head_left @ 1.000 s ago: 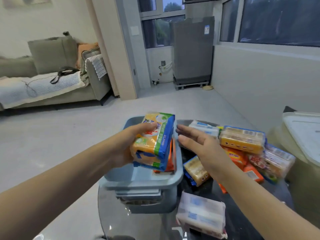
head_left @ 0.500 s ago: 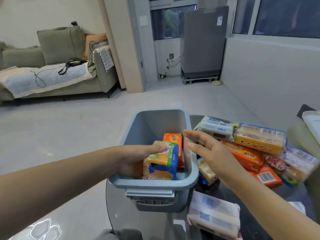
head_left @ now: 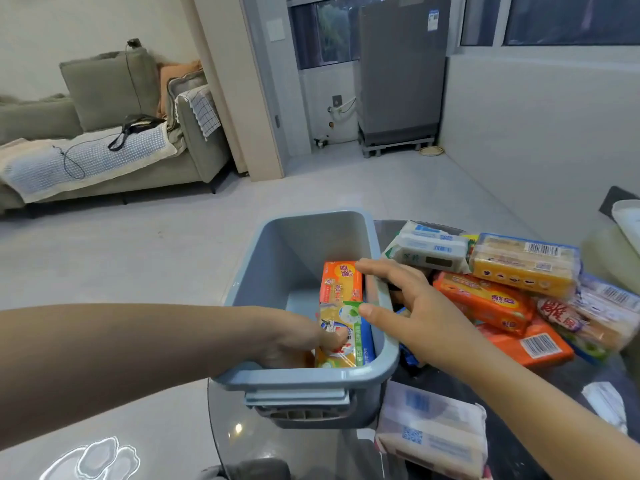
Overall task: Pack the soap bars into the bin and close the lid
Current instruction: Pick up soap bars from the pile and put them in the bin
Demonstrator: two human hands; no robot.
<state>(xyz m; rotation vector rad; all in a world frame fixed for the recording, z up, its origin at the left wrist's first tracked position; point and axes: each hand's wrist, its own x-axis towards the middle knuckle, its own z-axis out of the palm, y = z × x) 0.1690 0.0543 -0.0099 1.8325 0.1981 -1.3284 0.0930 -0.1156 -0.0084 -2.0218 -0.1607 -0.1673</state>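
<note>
A blue-grey plastic bin (head_left: pixel 384 362) stands on the round glass table. Inside it, my left hand (head_left: pixel 294 341) grips a yellow, green and blue soap pack (head_left: pixel 349 337) pressed against the right wall. An orange soap pack (head_left: pixel 341 280) stands on edge just behind it. My right hand (head_left: pixel 412 313) is spread over the bin's right rim, fingertips touching the orange pack and thumb on the yellow one. Right of the bin lies a heap of soap packs: white (head_left: pixel 429 251), yellow (head_left: pixel 523 265) and orange (head_left: pixel 485 301). No lid on the bin.
A pale wrapped soap pack (head_left: pixel 433 431) lies at the table's near edge, right of the bin's handle. A white lidded container (head_left: pixel 627 220) shows at the far right edge. The sofa (head_left: pixel 104 140) and a grey appliance (head_left: pixel 401 71) stand across the floor.
My left hand lowered the yellow pack from above the rim down into the bin. My right hand moved left onto the rim and the packs.
</note>
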